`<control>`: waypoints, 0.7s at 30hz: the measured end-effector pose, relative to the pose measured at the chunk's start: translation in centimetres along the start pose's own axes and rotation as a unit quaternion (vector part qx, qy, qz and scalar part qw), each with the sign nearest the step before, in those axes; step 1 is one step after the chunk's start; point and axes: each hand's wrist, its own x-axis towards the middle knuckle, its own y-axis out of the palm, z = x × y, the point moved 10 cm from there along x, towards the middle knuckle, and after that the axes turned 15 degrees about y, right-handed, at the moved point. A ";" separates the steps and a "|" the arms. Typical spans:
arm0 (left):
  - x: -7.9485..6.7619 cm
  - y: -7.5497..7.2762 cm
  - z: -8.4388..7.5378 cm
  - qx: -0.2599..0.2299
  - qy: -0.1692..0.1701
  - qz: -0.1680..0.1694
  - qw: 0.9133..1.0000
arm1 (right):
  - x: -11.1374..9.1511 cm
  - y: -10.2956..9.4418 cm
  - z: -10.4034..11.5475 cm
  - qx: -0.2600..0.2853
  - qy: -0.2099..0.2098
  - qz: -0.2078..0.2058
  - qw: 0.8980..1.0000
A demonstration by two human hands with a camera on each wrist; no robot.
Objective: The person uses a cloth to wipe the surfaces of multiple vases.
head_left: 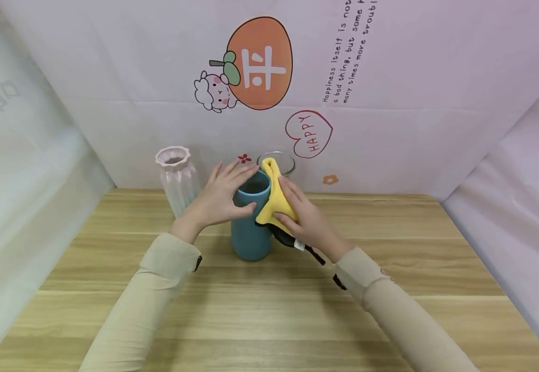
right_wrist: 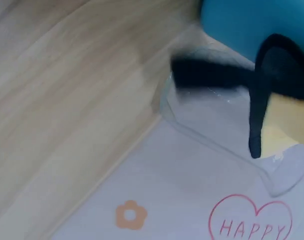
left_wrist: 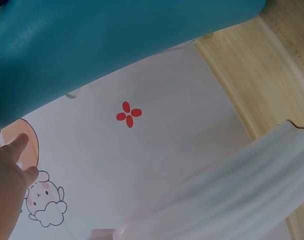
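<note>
Yellow cloth (head_left: 279, 199) lies against the 3 o'clock side of the blue vase (head_left: 251, 237), upright on the table (head_left: 251, 310). Press it evenly along the wall and brace opposite, lest the vase tip towards the clear glass (head_left: 285, 161) at 1 o'clock. Your right grip (head_left: 310, 219) pinches the cloth between thumb and fingers; your left grip (head_left: 223, 195) spreads wide at 9 o'clock by the rim, how firmly I can't tell.

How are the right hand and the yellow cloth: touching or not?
Touching: in the head view, the right hand grips the yellow cloth, its thumb lying against the fabric.
</note>
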 end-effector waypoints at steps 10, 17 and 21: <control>-0.1 0.3 0.2 -0.008 -0.008 0.008 1.000 | -2.4 3.6 -2.2 -0.078 -0.008 0.047 0.996; 0.0 0.1 0.1 0.022 -0.002 -0.006 1.000 | -5.1 6.8 -5.7 -0.152 0.041 0.167 0.973; -0.2 -0.3 -0.1 0.047 0.005 -0.033 0.998 | -5.5 7.2 -6.3 -0.143 0.045 0.179 0.972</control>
